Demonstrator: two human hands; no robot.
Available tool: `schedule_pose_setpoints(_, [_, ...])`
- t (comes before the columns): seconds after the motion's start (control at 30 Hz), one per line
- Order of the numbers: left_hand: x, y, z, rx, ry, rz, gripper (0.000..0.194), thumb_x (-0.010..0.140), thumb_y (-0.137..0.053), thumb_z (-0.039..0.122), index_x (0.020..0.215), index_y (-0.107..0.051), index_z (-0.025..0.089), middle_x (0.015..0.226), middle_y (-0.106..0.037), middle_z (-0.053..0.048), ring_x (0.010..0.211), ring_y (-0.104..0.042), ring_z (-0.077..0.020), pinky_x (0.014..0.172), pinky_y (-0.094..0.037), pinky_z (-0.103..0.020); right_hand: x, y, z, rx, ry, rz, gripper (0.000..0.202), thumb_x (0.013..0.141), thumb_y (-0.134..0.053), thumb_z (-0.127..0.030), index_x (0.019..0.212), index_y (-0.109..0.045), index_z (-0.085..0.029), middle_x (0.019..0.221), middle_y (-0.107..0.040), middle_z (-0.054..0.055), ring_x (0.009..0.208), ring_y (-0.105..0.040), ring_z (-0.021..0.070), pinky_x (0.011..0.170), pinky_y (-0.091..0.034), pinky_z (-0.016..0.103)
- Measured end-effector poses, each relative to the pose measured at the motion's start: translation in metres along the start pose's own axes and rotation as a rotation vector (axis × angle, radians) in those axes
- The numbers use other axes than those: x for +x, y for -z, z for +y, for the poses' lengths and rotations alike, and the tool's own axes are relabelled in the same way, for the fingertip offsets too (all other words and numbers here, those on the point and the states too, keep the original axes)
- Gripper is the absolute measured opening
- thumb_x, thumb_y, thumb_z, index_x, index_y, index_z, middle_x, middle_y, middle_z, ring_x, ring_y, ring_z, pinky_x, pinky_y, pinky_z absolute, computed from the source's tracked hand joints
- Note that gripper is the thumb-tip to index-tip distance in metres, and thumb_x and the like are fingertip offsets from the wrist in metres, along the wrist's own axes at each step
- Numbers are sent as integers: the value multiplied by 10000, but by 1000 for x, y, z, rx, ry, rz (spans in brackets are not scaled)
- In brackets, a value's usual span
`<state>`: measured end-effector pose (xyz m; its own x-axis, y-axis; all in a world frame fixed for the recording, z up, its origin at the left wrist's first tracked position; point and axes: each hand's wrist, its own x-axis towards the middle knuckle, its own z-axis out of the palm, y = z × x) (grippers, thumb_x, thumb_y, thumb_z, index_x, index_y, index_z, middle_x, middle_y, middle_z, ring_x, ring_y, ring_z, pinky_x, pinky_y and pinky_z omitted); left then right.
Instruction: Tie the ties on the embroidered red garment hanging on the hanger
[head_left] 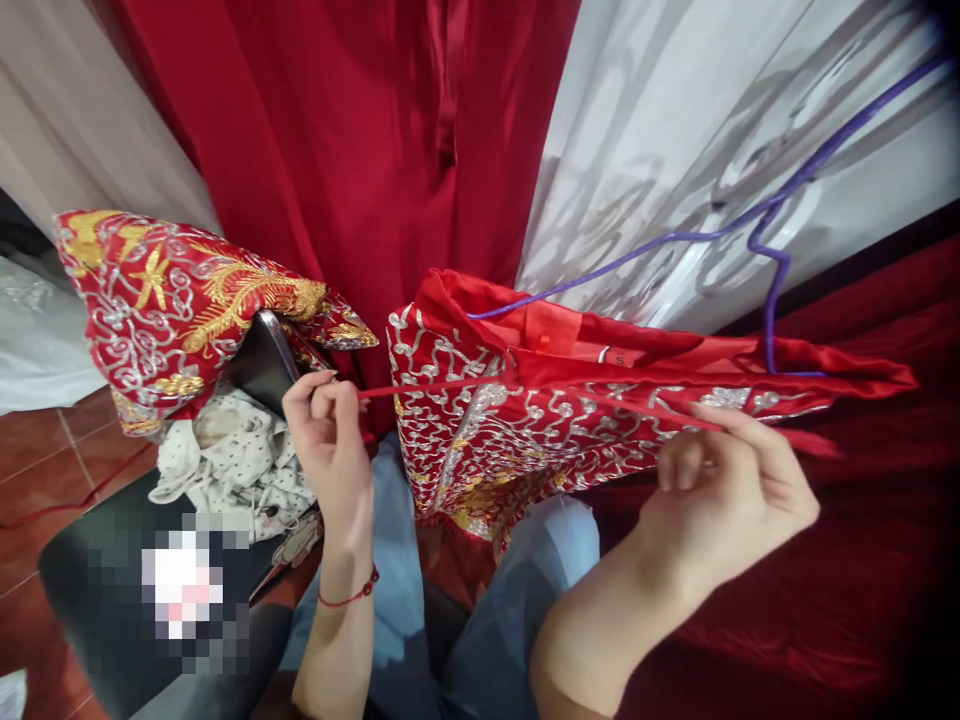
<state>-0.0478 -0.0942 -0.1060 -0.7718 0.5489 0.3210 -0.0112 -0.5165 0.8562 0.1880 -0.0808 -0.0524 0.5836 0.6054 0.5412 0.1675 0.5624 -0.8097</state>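
Nearest, the right hand [727, 470] pinches a thin red cord [435, 388], drawn taut to the left hand's [326, 420] curled fingertips, before a satin-edged red garment [540, 430] with curling silver embroidery, hung on a slender purple hanger [770, 320]; the left forearm rises upright, the right leans outward.

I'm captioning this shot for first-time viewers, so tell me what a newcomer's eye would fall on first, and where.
First, the red garment with silver and gold embroidery, right of centre, a purple hanger reaching into its open top. Across its front runs a red cord, held by the left grip and right grip. At left, another embroidered red piece shows its gold motifs.
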Motion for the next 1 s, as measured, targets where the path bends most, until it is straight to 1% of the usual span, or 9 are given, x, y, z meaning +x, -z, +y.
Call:
schedule_pose_setpoints(0.1, [-4,-9,3,252,-121,-155,219,893,-673,374,1025,-637,203,1004,-643,-28,934,-601,-134,875,-460,-246,-7,2,-2,-176,-75,-286,210,824,-587,-169,963,-736,-219,540,-478,-55,457,-390,91,442,-271,233])
schedule_pose_setpoints(0.2, [-16,-22,11,280,-237,-339,186,912,-638,321,1057,-646,206,1090,-654,-54,1037,-609,-177,974,-455,-313,-16,-6,-1,-292,-66,-542,237,853,-560,-196,1055,-683,-213,633,-565,-40,517,-481,103,478,-356,229])
schedule_pose_setpoints(0.3, [-21,-38,22,281,-290,-565,268,910,-644,296,1164,-622,215,1176,-665,-65,1130,-606,-206,1046,-429,-369,-26,-23,2,-347,50,-605,168,885,-589,-236,1044,-638,-209,771,-631,-9,619,-561,113,567,-436,243])
schedule_pose_setpoints(0.37, [-18,-47,26,309,-298,-665,263,917,-642,310,1166,-625,226,1161,-687,-55,1102,-627,-204,1026,-440,-374,-31,-36,4,-349,115,-610,96,904,-598,-263,982,-619,-211,825,-644,8,687,-588,125,627,-462,255])
schedule_pose_setpoints(0.53, [-10,-56,26,379,-384,-693,101,946,-610,295,1021,-648,239,1008,-718,-13,951,-657,-166,931,-469,-344,-26,-54,3,-352,204,-585,160,926,-571,-259,783,-603,-195,724,-617,-1,656,-539,126,647,-428,263])
schedule_pose_setpoints(0.67, [-5,-63,29,354,-416,-722,78,956,-586,262,1006,-634,227,981,-704,-14,926,-647,-156,896,-483,-326,-1,-61,-4,-270,87,-877,245,900,-569,-248,663,-564,-184,601,-539,-26,553,-454,100,570,-370,251])
schedule_pose_setpoints(0.73, [0,-70,33,318,-449,-733,78,958,-576,249,1006,-631,220,971,-698,-18,920,-640,-153,880,-489,-316,10,-65,-6,-166,14,-955,244,894,-566,-251,659,-556,-185,596,-513,-34,540,-426,90,543,-350,241])
schedule_pose_setpoints(0.9, [13,-87,38,328,-550,-749,41,944,-575,206,951,-614,204,912,-680,-18,872,-613,-146,837,-482,-300,15,-71,-2,109,-174,-895,343,958,-497,-321,644,-541,-191,571,-477,-41,501,-390,81,495,-324,234])
schedule_pose_setpoints(1.0, [16,-88,36,325,-560,-752,30,927,-574,180,925,-593,202,879,-657,-11,841,-591,-141,815,-473,-294,12,-73,2,117,-194,-826,337,945,-562,-389,676,-570,-187,567,-441,-45,507,-363,80,482,-290,233])
